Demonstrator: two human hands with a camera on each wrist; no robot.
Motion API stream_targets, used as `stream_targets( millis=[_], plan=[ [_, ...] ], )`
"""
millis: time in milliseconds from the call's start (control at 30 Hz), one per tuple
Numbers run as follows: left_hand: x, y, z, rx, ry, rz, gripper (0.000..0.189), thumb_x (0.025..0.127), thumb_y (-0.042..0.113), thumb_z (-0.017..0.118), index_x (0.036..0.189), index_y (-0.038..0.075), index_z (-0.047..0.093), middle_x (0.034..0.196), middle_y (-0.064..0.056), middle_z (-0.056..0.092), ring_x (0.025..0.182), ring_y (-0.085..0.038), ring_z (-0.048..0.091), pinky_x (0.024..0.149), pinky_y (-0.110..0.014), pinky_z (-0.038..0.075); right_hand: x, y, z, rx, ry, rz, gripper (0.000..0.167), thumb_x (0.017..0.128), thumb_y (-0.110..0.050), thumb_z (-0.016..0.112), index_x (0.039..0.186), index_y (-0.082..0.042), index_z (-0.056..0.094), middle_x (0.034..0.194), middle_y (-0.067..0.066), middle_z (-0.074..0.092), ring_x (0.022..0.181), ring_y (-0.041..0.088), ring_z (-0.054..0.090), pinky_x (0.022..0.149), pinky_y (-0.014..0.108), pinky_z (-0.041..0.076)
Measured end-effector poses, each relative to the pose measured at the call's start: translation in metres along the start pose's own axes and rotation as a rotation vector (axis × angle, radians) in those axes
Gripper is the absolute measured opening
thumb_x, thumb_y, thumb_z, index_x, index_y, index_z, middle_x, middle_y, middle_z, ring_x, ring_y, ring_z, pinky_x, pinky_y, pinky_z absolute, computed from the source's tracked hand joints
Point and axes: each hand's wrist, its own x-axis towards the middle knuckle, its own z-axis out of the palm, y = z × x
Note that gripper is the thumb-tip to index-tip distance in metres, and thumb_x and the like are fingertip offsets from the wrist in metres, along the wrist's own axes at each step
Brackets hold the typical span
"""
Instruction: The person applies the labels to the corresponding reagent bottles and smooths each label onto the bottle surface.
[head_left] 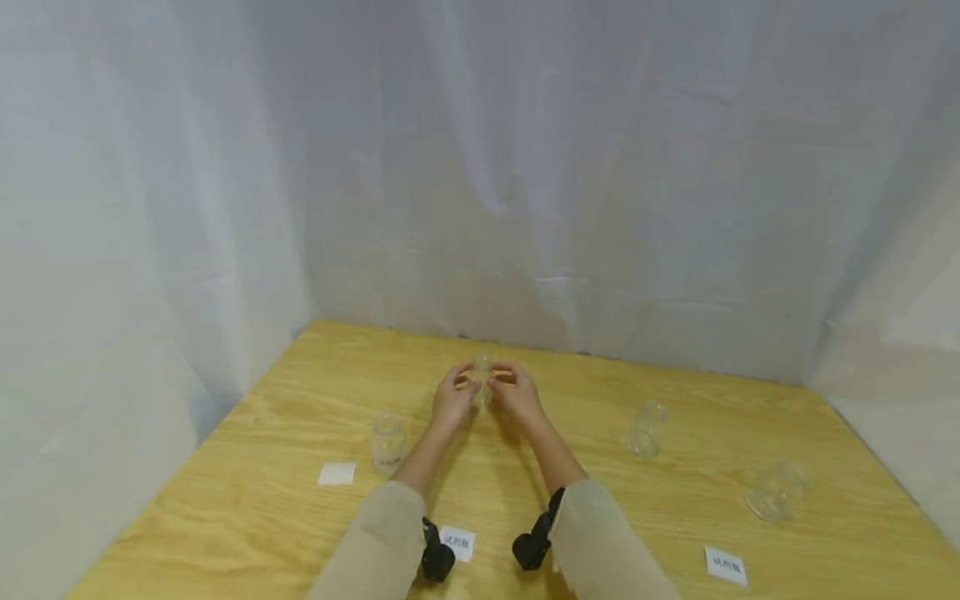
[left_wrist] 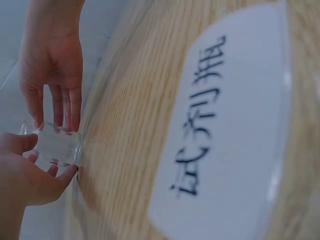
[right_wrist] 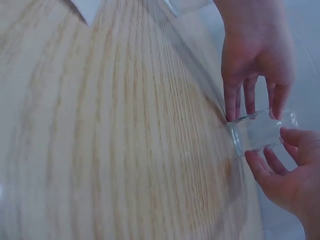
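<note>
Toward the back of the table, a clear glass bottle stands upright between both hands. My left hand holds its left side with thumb and fingertips. On the opposite side, my right hand grips it the same way. Up close, the left wrist view shows the bottle with fingertips on its wall and near its base. The right wrist view shows the same bottle, its base at the wooden surface; whether it touches the table I cannot tell.
A labelled glass jar stands left of the left forearm, beside a white card. Two more clear glass vessels, one nearer the middle and one farther right, are on the right. Cards with handwriting lie in front and front right.
</note>
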Motion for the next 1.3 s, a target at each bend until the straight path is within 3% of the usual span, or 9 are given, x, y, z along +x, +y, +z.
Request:
stream_targets(
  millis=[100, 200, 300, 333, 400, 567, 867, 1067, 1300],
  plan=[
    [-0.01, 0.009, -0.002, -0.023, -0.026, -0.027, 0.04, 0.09, 0.005, 0.056, 0.129, -0.002, 0.046, 0.125, -0.029, 0.046, 0.111, -0.042, 0.047, 0.088, -0.044, 0.045, 0.012, 0.023, -0.006, 0.033, -0.028, -0.056, 0.035, 0.088, -0.007, 0.061, 0.121, 0.002, 0.052, 0.107, 0.024, 0.056, 0.093, 0.036, 0.059, 0.073, 0.041, 0.052],
    [-0.017, 0.013, -0.002, -0.049, -0.036, -0.049, 0.039, 0.09, 0.003, 0.055, 0.128, -0.003, 0.046, 0.126, -0.028, 0.046, 0.113, -0.041, 0.046, 0.089, -0.043, 0.043, 0.015, 0.034, -0.008, 0.03, -0.032, -0.061, 0.036, 0.087, -0.01, 0.063, 0.121, -0.001, 0.054, 0.105, 0.023, 0.057, 0.09, 0.032, 0.06, 0.071, 0.04, 0.052],
    [-0.019, 0.012, -0.001, -0.061, -0.037, -0.065, 0.04, 0.09, 0.002, 0.055, 0.128, -0.002, 0.046, 0.124, -0.028, 0.048, 0.113, -0.04, 0.047, 0.089, -0.042, 0.044, 0.005, 0.026, -0.006, 0.011, -0.019, -0.031, 0.034, 0.089, -0.007, 0.06, 0.121, 0.004, 0.054, 0.109, 0.026, 0.055, 0.093, 0.035, 0.059, 0.074, 0.041, 0.052],
    [-0.02, 0.012, -0.001, -0.055, -0.036, -0.067, 0.039, 0.09, 0.003, 0.055, 0.128, -0.002, 0.046, 0.124, -0.028, 0.048, 0.113, -0.04, 0.047, 0.089, -0.042, 0.044, -0.007, 0.01, -0.003, -0.014, 0.006, 0.016, 0.034, 0.089, -0.002, 0.057, 0.121, 0.008, 0.05, 0.113, 0.03, 0.052, 0.097, 0.04, 0.056, 0.078, 0.045, 0.05],
    [-0.021, 0.012, -0.001, -0.043, -0.036, -0.068, 0.04, 0.089, 0.003, 0.056, 0.128, -0.002, 0.046, 0.123, -0.028, 0.048, 0.112, -0.04, 0.048, 0.089, -0.042, 0.044, -0.019, -0.003, -0.002, -0.009, 0.002, 0.02, 0.033, 0.09, 0.002, 0.054, 0.12, 0.012, 0.047, 0.113, 0.033, 0.05, 0.099, 0.042, 0.054, 0.08, 0.045, 0.049],
    [-0.027, 0.014, -0.002, -0.029, -0.054, -0.056, 0.04, 0.089, 0.003, 0.056, 0.127, -0.003, 0.046, 0.123, -0.029, 0.048, 0.111, -0.041, 0.048, 0.088, -0.044, 0.044, -0.037, -0.026, -0.003, 0.014, -0.01, 0.065, 0.035, 0.09, 0.003, 0.051, 0.123, 0.013, 0.044, 0.116, 0.034, 0.048, 0.106, 0.044, 0.049, 0.087, 0.047, 0.044],
    [-0.04, 0.013, -0.007, -0.059, -0.096, -0.033, 0.04, 0.09, 0.004, 0.057, 0.127, -0.005, 0.045, 0.122, -0.03, 0.047, 0.111, -0.043, 0.047, 0.088, -0.044, 0.044, -0.039, -0.006, -0.004, 0.02, 0.022, 0.072, 0.036, 0.089, -0.001, 0.054, 0.123, 0.009, 0.047, 0.115, 0.03, 0.051, 0.099, 0.038, 0.055, 0.079, 0.039, 0.05],
    [-0.048, 0.012, -0.012, -0.085, -0.143, -0.055, 0.041, 0.091, 0.007, 0.056, 0.129, -0.002, 0.043, 0.125, -0.029, 0.044, 0.113, -0.043, 0.046, 0.088, -0.046, 0.044, -0.048, -0.006, -0.004, 0.051, 0.001, 0.074, 0.036, 0.089, 0.0, 0.053, 0.123, 0.009, 0.047, 0.114, 0.029, 0.05, 0.1, 0.04, 0.053, 0.08, 0.04, 0.049],
    [-0.06, 0.013, -0.019, -0.068, -0.182, -0.048, 0.044, 0.092, 0.01, 0.055, 0.132, -0.002, 0.04, 0.127, -0.029, 0.042, 0.114, -0.043, 0.044, 0.089, -0.047, 0.043, -0.061, -0.01, -0.002, 0.003, 0.005, 0.068, 0.036, 0.089, -0.003, 0.054, 0.123, 0.008, 0.047, 0.115, 0.029, 0.049, 0.097, 0.039, 0.056, 0.075, 0.04, 0.051]
  ],
)
